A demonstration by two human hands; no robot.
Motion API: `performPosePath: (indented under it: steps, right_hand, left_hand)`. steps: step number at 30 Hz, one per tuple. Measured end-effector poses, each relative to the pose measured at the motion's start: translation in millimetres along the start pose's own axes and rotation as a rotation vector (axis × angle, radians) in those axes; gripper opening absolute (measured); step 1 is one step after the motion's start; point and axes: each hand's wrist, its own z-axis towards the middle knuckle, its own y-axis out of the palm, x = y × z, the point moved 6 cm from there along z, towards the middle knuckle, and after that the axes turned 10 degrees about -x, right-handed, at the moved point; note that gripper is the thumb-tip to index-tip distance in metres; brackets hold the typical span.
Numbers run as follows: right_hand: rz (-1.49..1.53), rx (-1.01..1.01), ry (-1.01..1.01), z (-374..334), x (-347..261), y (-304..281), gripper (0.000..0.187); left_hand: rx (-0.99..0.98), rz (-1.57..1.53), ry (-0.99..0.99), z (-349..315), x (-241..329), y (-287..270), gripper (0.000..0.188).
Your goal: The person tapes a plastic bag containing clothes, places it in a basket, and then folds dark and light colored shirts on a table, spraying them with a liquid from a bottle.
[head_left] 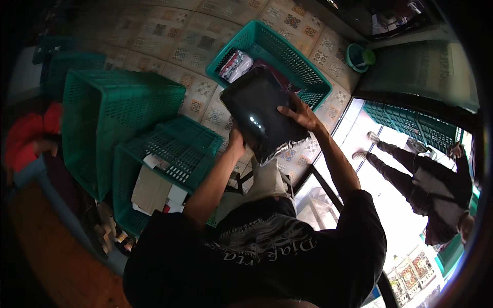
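Note:
A glossy black plastic mailer bag [259, 110] is held up between my two hands, its crinkled edge toward me. My left hand [236, 141] grips its near left side, with the fingers partly hidden beneath it. On the right side my right hand [300, 114] clasps the bag, thumb on top. Just beyond the bag, a green perforated plastic crate [319, 95] stands on the floor. Inside it lie a clear-wrapped pale packet [236, 65] and a dark red item [282, 77], partly covered by the bag.
Green crates [138, 95] stand at left, one holding a cardboard piece [151, 190]. A person in red [31, 133] is at far left; another person in dark clothes [436, 185] is outside the doorway at right. A green basin [357, 57] sits beyond, on the patterned tile floor [197, 38].

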Motion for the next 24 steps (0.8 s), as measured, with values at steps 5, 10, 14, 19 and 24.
performPosePath:
  steps: [5,10,14,19,24]
  right_hand:
    - [-0.374,0.022,-0.115,104,68,-74,0.083]
    - [-0.327,-0.174,-0.012,184,122,-95,0.084]
    - [-0.381,-0.252,-0.052,249,141,-73,0.089]
    - [-0.812,0.041,-0.085,285,171,-13,0.083]
    - [-0.681,0.103,-0.04,289,191,-2,0.087]
  left_hand:
    - [-0.008,-0.218,0.002,138,-33,11,0.031]
    - [0.175,-0.317,-0.07,212,-51,2,0.029]
    - [0.011,-0.29,-0.013,264,-75,-51,0.037]
    - [0.02,0.28,-0.07,208,-47,-73,0.079]
    - [-0.064,0.28,-0.186,130,-66,-110,0.073]
